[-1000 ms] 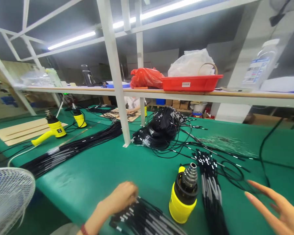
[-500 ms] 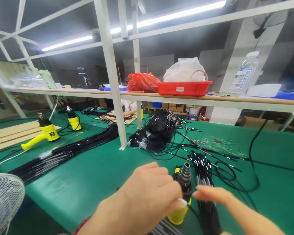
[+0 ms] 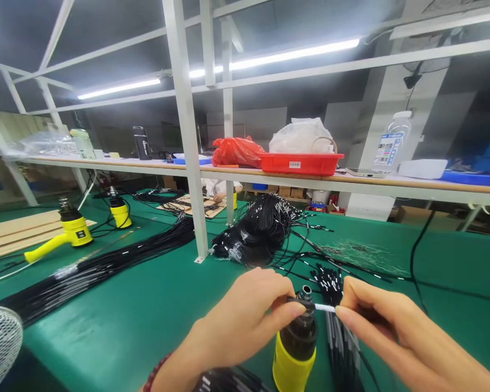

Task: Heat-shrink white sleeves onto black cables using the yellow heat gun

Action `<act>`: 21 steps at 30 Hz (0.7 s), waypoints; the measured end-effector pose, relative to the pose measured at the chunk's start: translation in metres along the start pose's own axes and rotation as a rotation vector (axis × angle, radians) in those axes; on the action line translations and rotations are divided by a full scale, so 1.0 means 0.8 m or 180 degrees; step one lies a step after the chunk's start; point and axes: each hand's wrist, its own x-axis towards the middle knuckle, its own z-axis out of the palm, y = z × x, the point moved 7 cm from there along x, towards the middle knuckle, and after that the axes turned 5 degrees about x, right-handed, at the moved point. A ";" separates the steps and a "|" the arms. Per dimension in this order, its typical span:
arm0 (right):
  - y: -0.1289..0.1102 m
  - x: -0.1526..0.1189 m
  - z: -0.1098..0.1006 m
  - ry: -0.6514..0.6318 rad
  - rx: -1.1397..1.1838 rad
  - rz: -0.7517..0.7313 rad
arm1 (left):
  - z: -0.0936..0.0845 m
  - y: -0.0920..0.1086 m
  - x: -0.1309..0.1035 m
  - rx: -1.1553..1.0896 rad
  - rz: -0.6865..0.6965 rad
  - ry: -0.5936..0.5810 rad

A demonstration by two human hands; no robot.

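Note:
My left hand [image 3: 261,310] is closed in a pinch on a thin black cable, just in front of the nozzle of an upright yellow-and-black heat gun [image 3: 296,348]. From that cable a short white sleeve [image 3: 324,308] runs across to my right hand [image 3: 386,321], whose thumb and forefinger pinch its other end. The right fingertips hide that end. Behind the right hand lies a bundle of black cables [image 3: 330,283] with white marks and grey sections. More black cables [image 3: 228,379] lie below my left wrist, partly hidden.
A tangled heap of black cables [image 3: 265,228] lies beyond the heat gun. Two more heat guns, one lying on its side [image 3: 75,228], are at left by a long cable bundle [image 3: 134,245]. A shelf post [image 3: 196,212] rises mid-bench. A white fan [image 3: 2,343] stands lower left.
My hands have come level across the heat gun nozzle, and the right thumb and forefinger have closed on the white sleeve. The sleeve is now stretched between both hands. The view has tilted up slightly.

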 end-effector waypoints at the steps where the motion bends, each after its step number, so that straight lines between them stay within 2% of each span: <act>1: 0.000 0.006 0.001 -0.0096 -0.0011 0.0068 | 0.002 -0.004 0.003 -0.0099 -0.0083 0.0028; 4: 0.001 0.020 0.000 -0.0082 -0.0012 0.0191 | 0.010 -0.017 0.009 -0.0471 -0.0309 0.0048; 8: 0.004 0.030 -0.001 0.0037 -0.0006 0.0096 | 0.018 -0.029 0.015 -0.0904 -0.0413 0.0192; 16: 0.014 0.043 0.001 0.0041 -0.0115 0.0099 | 0.031 -0.049 0.022 -0.0997 -0.0642 0.0304; 21: 0.018 0.045 0.001 0.0074 -0.0164 0.0118 | 0.032 -0.052 0.026 -0.1013 -0.0692 0.0341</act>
